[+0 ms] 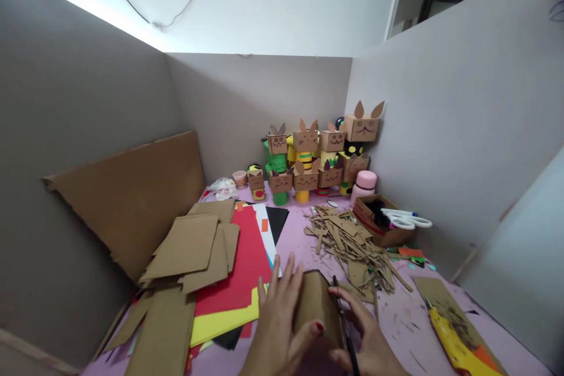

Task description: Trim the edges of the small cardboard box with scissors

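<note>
I have a small brown cardboard box (314, 301) at the near middle of the purple tabletop (396, 314), between my two hands. My left hand (278, 314) lies against its left side, fingers outstretched and the thumb reaching over the near part. My right hand (368, 332) is closed around a dark, slim tool (349, 348), which stands along the box's right side; I cannot tell what kind it is.

To my left are stacked cardboard pieces (187, 247), overlapping a red sheet (242, 258), with a yellow sheet (224, 322) nearer to me. Beyond the box, toward the right, cardboard scraps (341, 235) lie heaped. Past them, white-handled scissors (403, 220) rest on an open carton (392, 238), with a pink bottle (365, 185) just beside it. At the near right, a yellow glue gun (449, 332) lies on a cardboard strip (429, 288). At the far side, box-headed animal figures (305, 142) stand grouped before the grey partition (264, 94).
</note>
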A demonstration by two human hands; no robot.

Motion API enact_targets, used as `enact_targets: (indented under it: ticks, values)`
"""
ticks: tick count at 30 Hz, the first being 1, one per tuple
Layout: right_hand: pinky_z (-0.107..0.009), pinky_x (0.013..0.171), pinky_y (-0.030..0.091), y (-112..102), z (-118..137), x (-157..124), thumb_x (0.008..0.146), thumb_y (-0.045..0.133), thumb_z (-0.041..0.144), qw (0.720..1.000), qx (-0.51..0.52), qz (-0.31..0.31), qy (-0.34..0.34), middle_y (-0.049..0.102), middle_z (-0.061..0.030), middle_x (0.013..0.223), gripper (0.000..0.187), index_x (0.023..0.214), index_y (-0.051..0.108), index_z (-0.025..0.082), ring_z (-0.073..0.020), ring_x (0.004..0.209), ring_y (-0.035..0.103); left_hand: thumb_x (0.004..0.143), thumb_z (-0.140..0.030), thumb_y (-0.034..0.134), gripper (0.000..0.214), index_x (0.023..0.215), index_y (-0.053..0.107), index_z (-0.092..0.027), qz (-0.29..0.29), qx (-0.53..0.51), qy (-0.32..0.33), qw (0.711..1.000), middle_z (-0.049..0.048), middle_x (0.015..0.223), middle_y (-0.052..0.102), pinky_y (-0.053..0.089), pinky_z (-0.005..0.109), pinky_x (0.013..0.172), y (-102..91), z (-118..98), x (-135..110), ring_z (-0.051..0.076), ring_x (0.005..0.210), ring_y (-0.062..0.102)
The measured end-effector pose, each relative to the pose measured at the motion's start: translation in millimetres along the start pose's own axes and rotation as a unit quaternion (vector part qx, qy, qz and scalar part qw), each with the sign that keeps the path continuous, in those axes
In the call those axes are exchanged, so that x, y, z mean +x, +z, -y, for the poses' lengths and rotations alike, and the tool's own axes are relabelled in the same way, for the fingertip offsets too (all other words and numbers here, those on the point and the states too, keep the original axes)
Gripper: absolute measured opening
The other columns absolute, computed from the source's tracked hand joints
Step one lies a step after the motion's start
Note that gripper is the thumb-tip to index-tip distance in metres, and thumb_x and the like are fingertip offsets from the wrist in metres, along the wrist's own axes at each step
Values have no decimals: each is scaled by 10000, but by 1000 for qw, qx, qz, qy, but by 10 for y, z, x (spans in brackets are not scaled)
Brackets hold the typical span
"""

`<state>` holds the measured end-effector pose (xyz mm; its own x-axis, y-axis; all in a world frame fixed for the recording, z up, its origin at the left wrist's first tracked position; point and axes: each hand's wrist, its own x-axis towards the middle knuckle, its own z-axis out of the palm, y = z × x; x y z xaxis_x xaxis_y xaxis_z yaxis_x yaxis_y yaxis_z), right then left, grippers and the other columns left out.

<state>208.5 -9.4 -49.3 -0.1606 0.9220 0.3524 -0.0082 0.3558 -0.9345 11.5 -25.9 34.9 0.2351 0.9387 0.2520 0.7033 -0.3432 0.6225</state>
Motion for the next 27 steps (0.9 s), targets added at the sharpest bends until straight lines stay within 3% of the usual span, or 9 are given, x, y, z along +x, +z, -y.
enact_targets:
  ticks: [2,4,7,9,12,15,20,27]
  values:
    - [-414,956,476,-10,21,-4,518,716,730,1000,-23,3,13,551,-169,1299,874,1219,574,228,-362,1198,526,918,-495,324,570,1450,173,-356,46,77,34,995,47,1550,197,-82,744,1002,55,-83,-5,364,1421,94]
    - [-412,968,468,-27,64,4,532,715,724,999,-41,13,21,551,-170,1298,861,1219,575,225,-360,1208,517,929,-479,290,564,1451,116,-358,57,112,58,990,57,1540,206,-97,757,979,77,-117,-11,371,1411,144]
    - [-414,956,480,-41,105,31,552,726,695,998,-56,35,-8,575,-181,1261,833,1215,582,213,-362,1180,541,855,-572,414,757,1445,-6,-351,47,128,99,986,106,1529,203,-71,772,971,87,-111,-19,408,1391,177]
    - [-424,956,480,-40,116,47,567,744,653,995,-75,46,-36,585,-186,1243,804,1214,586,203,-361,1156,558,796,-614,484,855,1443,-18,-365,54,128,113,984,123,1528,187,23,789,976,98,-98,-21,432,1381,172]
    - [-436,978,458,-35,157,60,599,774,548,991,-110,47,-55,587,-178,1240,728,1215,590,206,-358,1162,550,784,-620,494,894,1466,7,-310,58,108,89,988,145,1543,130,160,717,1029,119,-69,-24,426,1388,148]
    - [-440,983,450,-38,226,68,595,797,474,990,-128,45,-49,585,-172,1234,698,1209,597,209,-359,1163,547,829,-590,449,859,1474,-13,-260,54,85,83,991,138,1554,173,149,649,1079,132,-29,-39,392,1400,170]
    - [-450,982,443,-19,178,57,541,784,592,993,-99,43,-44,574,-174,1223,782,1196,605,204,-368,1148,549,961,-354,214,560,1470,-12,-289,50,75,42,995,58,1567,188,148,574,1124,127,-13,-69,279,1420,172]
    - [-448,970,452,55,80,55,553,733,662,998,-38,8,-46,563,-164,1210,777,1179,598,223,-369,1149,547,963,-356,166,532,1480,83,-264,54,41,10,998,42,1569,174,136,544,1135,76,-40,-70,233,1424,166]
